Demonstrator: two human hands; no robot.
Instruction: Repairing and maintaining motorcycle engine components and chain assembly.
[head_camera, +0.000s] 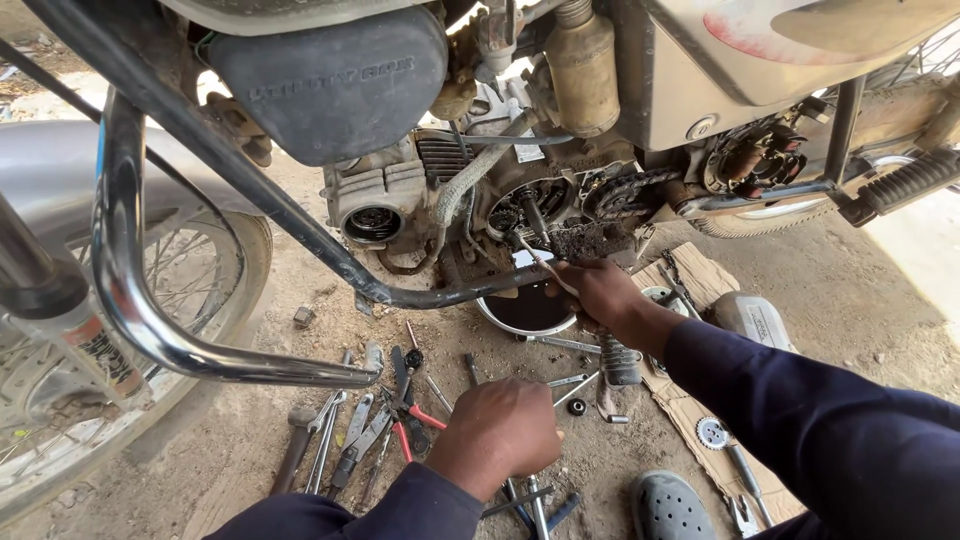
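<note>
A thin silver tool is held in the right hand, with the fingers closed around its lower end. Its tip is pushed up into the open side of the motorbike engine, near a dirty chain. A round bowl of dark oil is seen on the ground right under that hand.

The left hand is lowered onto the dirt floor, with its fingers curled under. Whether something is gripped in it cannot be told, because the fingers are hidden by the back of the hand. Many tools are spread out around it. Some spanners and red-handled pliers are laid just to its left.

A piece of cardboard is laid on the ground to the right, and a small toothed wheel is set on it. A grey shoe is seen at the bottom. A shiny bent metal bar is seen in front of the bike's front wheel.
</note>
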